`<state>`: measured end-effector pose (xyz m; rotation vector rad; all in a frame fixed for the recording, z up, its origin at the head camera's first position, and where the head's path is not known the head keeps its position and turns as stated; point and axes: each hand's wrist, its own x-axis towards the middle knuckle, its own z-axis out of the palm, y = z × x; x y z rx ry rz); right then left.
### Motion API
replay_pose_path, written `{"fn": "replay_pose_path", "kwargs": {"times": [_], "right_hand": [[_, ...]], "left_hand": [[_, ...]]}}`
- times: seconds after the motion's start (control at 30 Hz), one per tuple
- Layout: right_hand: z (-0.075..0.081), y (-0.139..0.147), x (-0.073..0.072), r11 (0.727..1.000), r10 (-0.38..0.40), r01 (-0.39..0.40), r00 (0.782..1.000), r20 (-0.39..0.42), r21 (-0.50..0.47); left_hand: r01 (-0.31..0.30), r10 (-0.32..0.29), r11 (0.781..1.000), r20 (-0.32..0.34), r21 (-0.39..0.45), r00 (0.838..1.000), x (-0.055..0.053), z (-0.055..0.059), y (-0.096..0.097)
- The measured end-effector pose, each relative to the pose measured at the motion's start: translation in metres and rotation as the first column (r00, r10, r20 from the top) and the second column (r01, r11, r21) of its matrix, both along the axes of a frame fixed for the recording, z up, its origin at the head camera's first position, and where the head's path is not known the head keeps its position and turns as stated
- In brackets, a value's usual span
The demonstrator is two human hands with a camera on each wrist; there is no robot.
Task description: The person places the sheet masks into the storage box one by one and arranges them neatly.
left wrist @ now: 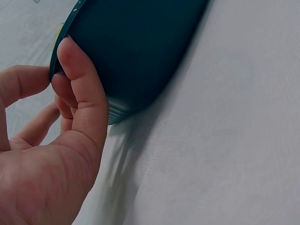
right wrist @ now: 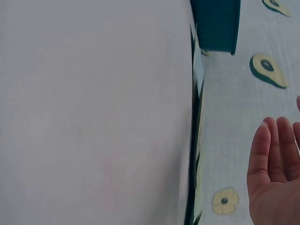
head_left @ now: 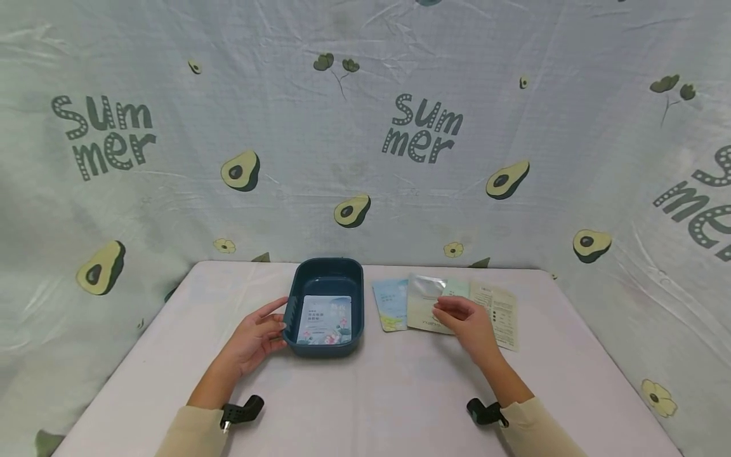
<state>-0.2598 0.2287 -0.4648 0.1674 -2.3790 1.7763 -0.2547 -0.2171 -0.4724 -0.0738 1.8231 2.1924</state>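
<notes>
While the left hand pinches the navy bin, presumably steadying it with a floral sachet inside, the empty right hand hovers, fingers loose, above packets on the table.

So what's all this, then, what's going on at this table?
A person is working with a dark blue bin and some flat packets. Their left hand pinches the bin's rim, and one pale blue packet lies inside. To the right of the bin, several overlapping packets lie on the white tabletop. The right hand is over those, with nothing visible in its grasp; whether its fingertips touch them isn't clear.
</notes>
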Motion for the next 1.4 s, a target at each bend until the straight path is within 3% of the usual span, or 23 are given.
{"fn": "replay_pose_path", "kwargs": {"times": [0.37, 0.77, 1.1, 1.4], "right_hand": [[0.004, 0.044, -0.001, 0.997, -0.056, 0.055, 0.998, 0.004, 0.051], [0.000, 0.079, -0.005, 0.970, -0.138, 0.160, 0.982, -0.126, 0.184], [0.005, 0.091, -0.011, 0.940, -0.224, 0.230, 0.973, -0.053, 0.253], [0.000, 0.111, -0.025, 0.929, -0.233, 0.235, 0.972, -0.041, 0.285]], "left_hand": [[-0.017, 0.017, 1.000, 0.010, 0.002, 1.000, 0.002, 0.001, -0.002], [-0.021, 0.021, 1.000, 0.013, 0.017, 1.000, 0.002, -0.003, -0.002], [-0.017, 0.017, 1.000, 0.009, 0.023, 1.000, 0.001, -0.002, 0.000], [-0.007, 0.007, 1.000, 0.007, 0.021, 1.000, 0.001, -0.002, 0.000]]}}
